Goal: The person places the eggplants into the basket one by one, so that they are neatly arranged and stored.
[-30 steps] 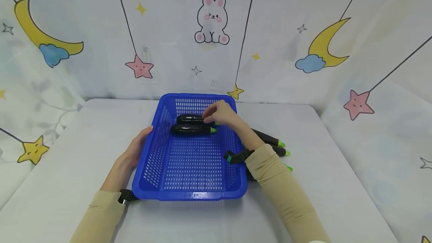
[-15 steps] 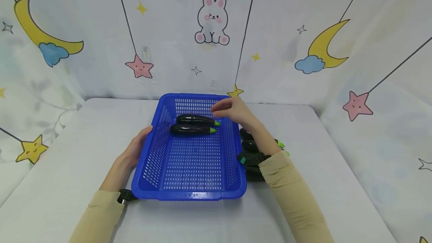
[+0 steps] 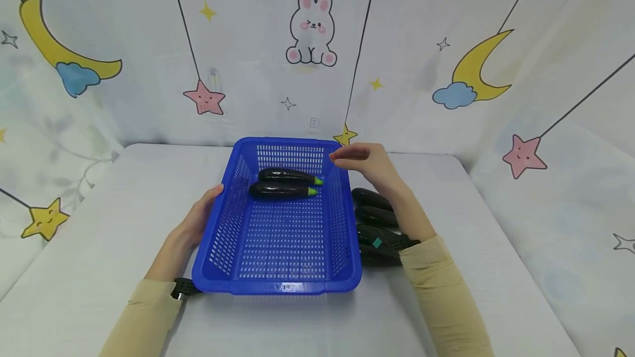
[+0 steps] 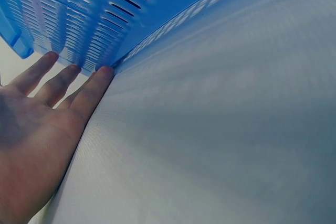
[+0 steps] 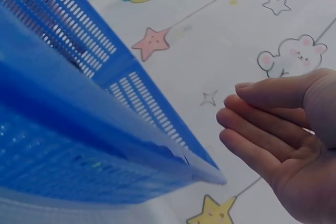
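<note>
Two dark eggplants with green stem ends lie side by side in the blue plastic basket (image 3: 278, 286), toward its back: a rear eggplant (image 3: 285, 175) and a front eggplant (image 3: 278, 189). My left hand (image 3: 199, 216) rests against the basket's left side. In the left wrist view its straight fingers (image 4: 86, 95) touch the slotted wall from outside. Over the basket's back right corner hovers my right hand (image 3: 364, 161), with nothing in it and its fingers extended. The right wrist view shows that hand (image 5: 278, 129) beside the basket rim, palm visible.
Several more eggplants (image 3: 374, 216) lie on the white table (image 3: 471, 280) just right of the basket, partly covered by my right forearm and wrist strap. Behind the table hangs a white curtain (image 3: 258, 32) printed with moons, stars and a rabbit.
My right hand has let go of the rear eggplant and risen out of the basket to the right. More of the eggplants beside the basket now show. My left hand has stayed put.
</note>
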